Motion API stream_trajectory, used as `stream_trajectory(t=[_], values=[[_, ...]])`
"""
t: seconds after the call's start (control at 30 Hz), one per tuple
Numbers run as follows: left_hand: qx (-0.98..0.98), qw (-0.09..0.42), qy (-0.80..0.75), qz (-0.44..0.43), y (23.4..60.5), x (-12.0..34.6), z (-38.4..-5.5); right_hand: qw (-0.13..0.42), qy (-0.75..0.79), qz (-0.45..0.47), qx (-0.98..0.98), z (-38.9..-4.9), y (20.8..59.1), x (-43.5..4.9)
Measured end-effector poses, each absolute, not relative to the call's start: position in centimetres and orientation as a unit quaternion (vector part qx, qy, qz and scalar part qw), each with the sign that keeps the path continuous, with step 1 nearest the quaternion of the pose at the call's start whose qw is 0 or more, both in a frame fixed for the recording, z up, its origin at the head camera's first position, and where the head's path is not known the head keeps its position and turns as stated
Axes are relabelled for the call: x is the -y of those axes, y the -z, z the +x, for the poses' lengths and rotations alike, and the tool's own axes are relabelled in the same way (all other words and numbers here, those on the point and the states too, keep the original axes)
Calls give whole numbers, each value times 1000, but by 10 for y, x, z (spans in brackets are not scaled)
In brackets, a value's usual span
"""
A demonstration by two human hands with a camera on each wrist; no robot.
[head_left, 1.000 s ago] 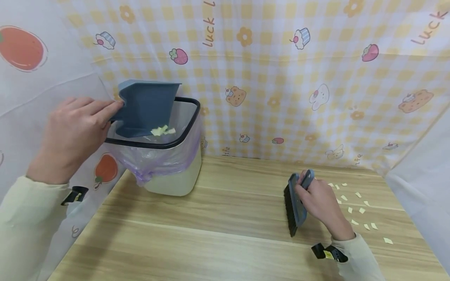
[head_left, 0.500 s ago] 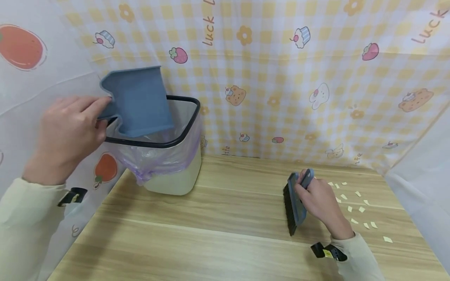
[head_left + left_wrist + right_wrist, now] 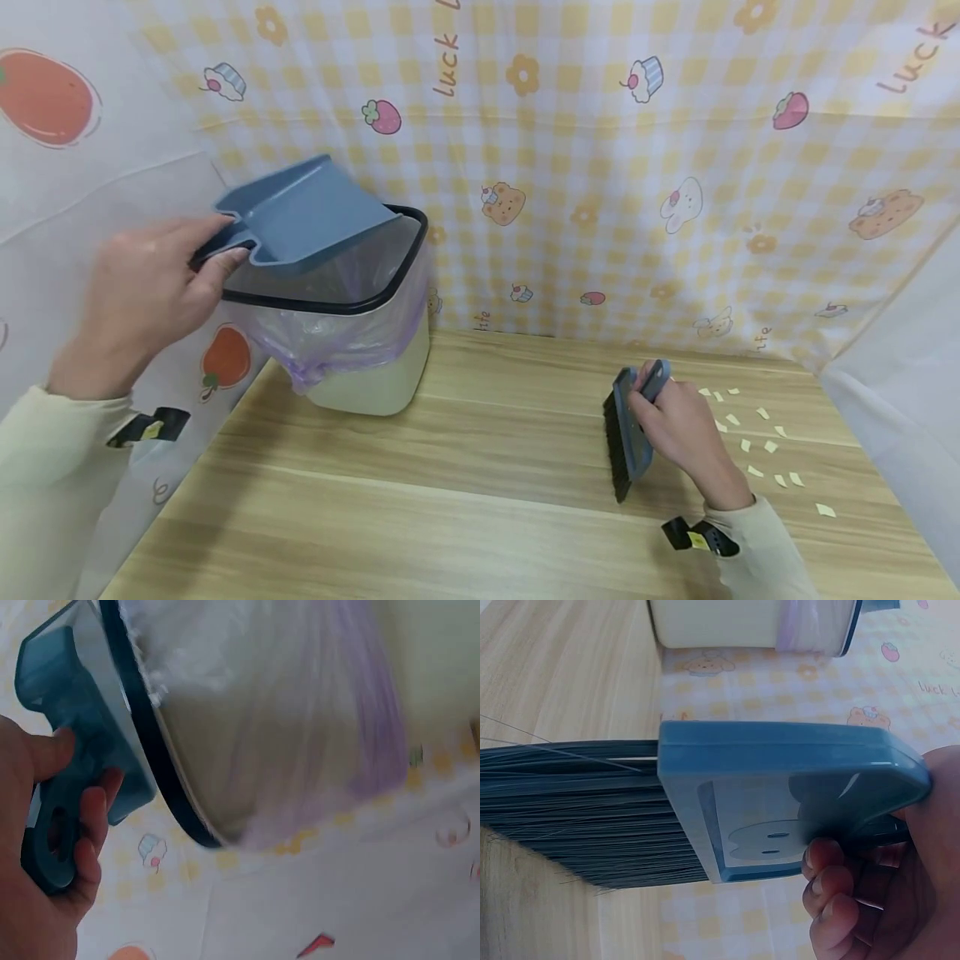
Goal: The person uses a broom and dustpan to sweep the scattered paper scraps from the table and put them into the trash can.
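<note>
My left hand (image 3: 153, 292) grips the short handle of a blue dustpan (image 3: 311, 212), which hangs tilted over the open mouth of a trash bin (image 3: 367, 387). No paper scraps show on the pan now. A clear, purple-edged bag lines the bin, held under a black rim (image 3: 345, 308). In the left wrist view the fingers wrap the dustpan handle (image 3: 56, 847) beside that rim. On the right, my right hand (image 3: 682, 433) holds a blue hand brush (image 3: 633, 425) by its handle, its dark bristles (image 3: 577, 810) facing left, close over the table.
Several small pale paper scraps (image 3: 771, 447) lie scattered on the wooden table (image 3: 480, 467), to the right of the brush. A yellow checked cloth (image 3: 570, 150) hangs behind the table, and a white sheet (image 3: 45, 200) hangs at the left.
The last scraps on the dustpan have gone from sight over the bin. My left hand drew the pan up and left, then turned its face upward. The right hand and brush stay put.
</note>
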State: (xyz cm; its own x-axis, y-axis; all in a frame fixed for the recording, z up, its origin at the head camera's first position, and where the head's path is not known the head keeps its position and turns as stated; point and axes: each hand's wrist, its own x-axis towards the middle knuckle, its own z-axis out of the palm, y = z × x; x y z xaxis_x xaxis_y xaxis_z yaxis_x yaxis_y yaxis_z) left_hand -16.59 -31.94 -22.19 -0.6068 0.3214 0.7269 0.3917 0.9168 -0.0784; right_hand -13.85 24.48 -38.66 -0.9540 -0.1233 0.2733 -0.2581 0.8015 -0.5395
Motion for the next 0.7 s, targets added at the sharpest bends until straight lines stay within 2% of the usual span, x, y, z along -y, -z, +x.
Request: stream_trajectory(t=[0.37, 0.7], values=[[905, 315, 170, -230, 229, 286, -159, 115, -301, 99, 942, -138, 386, -245], [869, 302, 226, -321, 233, 245, -150, 112, -307, 98, 940, -138, 386, -245]])
